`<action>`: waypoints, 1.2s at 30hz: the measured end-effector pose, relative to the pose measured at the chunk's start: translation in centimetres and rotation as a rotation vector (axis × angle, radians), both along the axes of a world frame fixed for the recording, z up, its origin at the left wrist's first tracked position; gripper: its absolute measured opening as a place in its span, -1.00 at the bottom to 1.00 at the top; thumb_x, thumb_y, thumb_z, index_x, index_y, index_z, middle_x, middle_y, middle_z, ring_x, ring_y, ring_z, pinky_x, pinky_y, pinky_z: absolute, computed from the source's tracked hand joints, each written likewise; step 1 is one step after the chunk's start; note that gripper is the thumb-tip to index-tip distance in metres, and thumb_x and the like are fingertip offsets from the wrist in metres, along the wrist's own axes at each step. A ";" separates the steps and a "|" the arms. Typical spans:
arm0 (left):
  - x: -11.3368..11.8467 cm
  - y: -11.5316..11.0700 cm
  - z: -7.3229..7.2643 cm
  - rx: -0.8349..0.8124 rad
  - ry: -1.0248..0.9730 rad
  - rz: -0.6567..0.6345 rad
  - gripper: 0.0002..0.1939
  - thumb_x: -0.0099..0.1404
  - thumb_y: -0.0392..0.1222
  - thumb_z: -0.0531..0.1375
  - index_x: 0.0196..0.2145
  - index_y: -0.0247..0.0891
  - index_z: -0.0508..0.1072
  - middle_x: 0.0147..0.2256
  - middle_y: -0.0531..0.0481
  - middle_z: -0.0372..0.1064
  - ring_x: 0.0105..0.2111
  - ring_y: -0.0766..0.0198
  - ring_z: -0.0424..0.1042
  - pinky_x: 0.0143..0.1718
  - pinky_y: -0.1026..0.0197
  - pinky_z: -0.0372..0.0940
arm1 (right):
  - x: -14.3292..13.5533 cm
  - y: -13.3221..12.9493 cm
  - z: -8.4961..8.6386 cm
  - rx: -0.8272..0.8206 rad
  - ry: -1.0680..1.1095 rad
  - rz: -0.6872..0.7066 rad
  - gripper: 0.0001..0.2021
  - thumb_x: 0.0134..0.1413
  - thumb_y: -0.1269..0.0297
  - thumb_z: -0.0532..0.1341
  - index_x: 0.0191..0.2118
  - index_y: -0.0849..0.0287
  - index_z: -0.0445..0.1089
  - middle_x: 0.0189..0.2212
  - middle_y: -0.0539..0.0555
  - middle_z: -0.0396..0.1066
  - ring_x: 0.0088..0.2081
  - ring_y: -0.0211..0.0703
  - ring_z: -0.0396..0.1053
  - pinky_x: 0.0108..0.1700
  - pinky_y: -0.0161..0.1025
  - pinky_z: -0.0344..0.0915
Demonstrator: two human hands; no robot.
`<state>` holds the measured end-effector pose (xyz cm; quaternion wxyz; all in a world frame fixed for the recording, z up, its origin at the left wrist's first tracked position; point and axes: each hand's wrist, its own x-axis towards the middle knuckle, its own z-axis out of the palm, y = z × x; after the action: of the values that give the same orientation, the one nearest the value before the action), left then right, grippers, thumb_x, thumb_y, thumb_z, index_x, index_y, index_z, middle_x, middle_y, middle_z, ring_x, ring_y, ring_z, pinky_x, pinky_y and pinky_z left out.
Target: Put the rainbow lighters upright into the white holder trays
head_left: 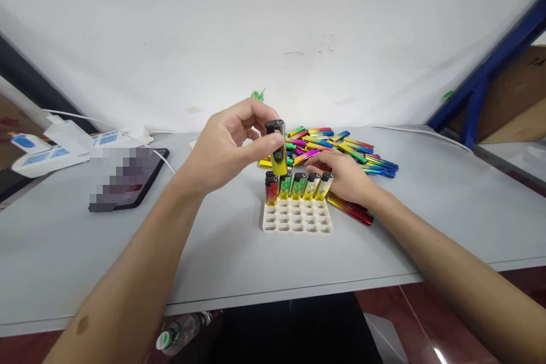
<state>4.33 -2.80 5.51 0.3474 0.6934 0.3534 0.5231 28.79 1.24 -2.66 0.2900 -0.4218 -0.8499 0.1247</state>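
My left hand [241, 145] is closed around the upper part of a lighter [279, 162] with a black top and a yellow lower end. It is held upright above the back left of a white rack [297, 230] with rows of slots. Standing in the rear slots are several lighters with black tops, among them a red one [271, 192], a green one [298, 186] and a pale yellow one [324, 186]. Behind the rack's right side, my right hand [341, 176] rests at a pile of shiny multicoloured lighter sleeves [352, 152], fingers bent together; its fingertips are partly hidden.
A red and gold sleeve [352, 209] lies right of the rack. To the left are a phone [136, 187], partly blurred, and a white power strip [106, 139] with a cable. A plastic bottle [183, 333] is below the table's front edge. Blue framing [478, 96] stands at right.
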 end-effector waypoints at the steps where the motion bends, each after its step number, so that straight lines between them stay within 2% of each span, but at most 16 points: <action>1: 0.0 -0.2 0.1 -0.006 0.039 -0.024 -0.86 0.12 -0.23 0.33 -0.33 -0.23 0.46 -0.33 0.00 0.38 -0.28 0.24 0.40 -0.28 0.21 0.31 | 0.0 0.0 0.1 -0.004 0.002 -0.003 -0.80 0.28 0.24 0.12 -0.22 0.11 0.51 -0.22 0.08 0.56 -0.11 0.00 0.41 -0.04 -0.05 0.28; 8: 0.4 -0.6 -0.3 0.158 0.594 -0.170 -0.90 0.18 -0.24 0.27 -0.30 -0.20 0.46 -0.30 0.06 0.45 -0.27 0.27 0.37 -0.20 0.20 0.27 | 0.0 0.0 0.1 -0.013 -0.008 -0.002 -0.78 0.27 0.25 0.13 -0.19 0.14 0.53 -0.18 0.10 0.57 -0.12 0.00 0.42 -0.05 -0.07 0.28; 12: 0.6 -0.3 -0.8 0.177 0.751 -0.229 -0.89 0.21 -0.23 0.23 -0.26 -0.18 0.45 -0.29 0.10 0.46 -0.29 0.31 0.38 -0.28 0.25 0.26 | 0.1 0.0 0.1 0.020 -0.035 -0.011 -0.79 0.25 0.29 0.13 -0.18 0.15 0.53 -0.19 0.09 0.57 -0.15 -0.02 0.41 -0.12 -0.11 0.28; 15: 0.6 -0.2 -1.0 0.188 0.790 -0.226 -0.89 0.21 -0.24 0.23 -0.26 -0.18 0.45 -0.28 0.12 0.46 -0.29 0.32 0.38 -0.29 0.26 0.25 | 0.6 0.2 0.5 0.081 -0.066 -0.040 -0.78 0.27 0.24 0.13 -0.14 0.12 0.53 -0.26 0.09 0.55 -0.17 0.00 0.40 -0.15 -0.10 0.28; 18: 0.6 -0.1 -1.0 0.174 0.801 -0.233 -0.89 0.21 -0.24 0.23 -0.26 -0.18 0.44 -0.28 0.12 0.46 -0.27 0.32 0.38 -0.30 0.27 0.24 | 1.6 0.5 1.0 0.104 -0.124 -0.084 -0.73 0.26 0.11 0.16 -0.08 0.07 0.53 -0.29 0.09 0.53 -0.15 0.04 0.40 -0.09 -0.04 0.28; 21: 0.5 -0.2 -1.0 0.179 0.799 -0.245 -0.90 0.21 -0.24 0.24 -0.27 -0.17 0.43 -0.26 0.11 0.45 -0.23 0.30 0.37 -0.28 0.26 0.25 | 3.1 0.7 1.7 0.080 -0.206 -0.143 -0.61 0.12 0.00 0.27 -0.02 0.09 0.51 -0.14 0.16 0.51 -0.02 0.15 0.38 0.05 0.08 0.26; 24: 0.5 -0.2 -1.0 0.198 0.789 -0.236 -0.92 0.21 -0.25 0.25 -0.30 -0.18 0.42 -0.24 0.09 0.43 -0.19 0.27 0.36 -0.21 0.22 0.24 | 4.7 0.8 2.2 -0.060 -0.286 -0.205 -0.41 0.00 -0.11 0.31 0.12 0.08 0.45 0.06 0.21 0.42 0.13 0.25 0.30 0.13 0.14 0.25; 27: 0.4 -0.1 -1.1 0.192 0.784 -0.218 -0.91 0.21 -0.23 0.26 -0.31 -0.18 0.42 -0.23 0.06 0.41 -0.17 0.24 0.34 -0.18 0.18 0.23 | 6.0 0.8 2.5 -0.200 -0.326 -0.172 -0.20 -0.17 -0.21 0.37 0.22 0.02 0.37 0.18 0.18 0.33 0.20 0.29 0.24 0.17 0.16 0.26; 31: 0.4 0.2 -1.5 0.199 0.815 -0.218 -0.91 0.21 -0.21 0.26 -0.30 -0.18 0.42 -0.23 0.05 0.38 -0.17 0.22 0.31 -0.19 0.17 0.21 | 6.0 0.6 2.3 -0.253 -0.372 -0.086 0.03 -0.36 -0.21 0.45 0.33 -0.03 0.23 0.30 0.14 0.18 0.29 0.35 0.12 0.24 0.20 0.20; 33: 0.4 0.2 -1.6 0.196 0.821 -0.221 -0.91 0.21 -0.22 0.25 -0.30 -0.18 0.41 -0.23 0.05 0.38 -0.15 0.22 0.31 -0.19 0.17 0.21 | 5.6 0.5 2.1 -0.256 -0.394 -0.096 0.09 -0.39 -0.22 0.45 0.35 -0.01 0.19 0.33 0.15 0.12 0.32 0.37 0.05 0.27 0.22 0.16; 36: 0.3 0.3 -1.5 0.174 0.839 -0.226 -0.91 0.21 -0.23 0.25 -0.31 -0.18 0.39 -0.22 0.07 0.39 -0.15 0.22 0.31 -0.18 0.18 0.21 | 4.9 0.5 2.0 -0.255 -0.396 -0.159 0.04 -0.36 -0.23 0.44 0.32 0.04 0.24 0.32 0.17 0.13 0.34 0.35 0.02 0.29 0.17 0.16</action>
<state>4.65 -2.50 4.00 0.1692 0.9066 0.3406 0.1830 33.74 1.72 -0.64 0.0710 -0.5370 -0.8316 0.1227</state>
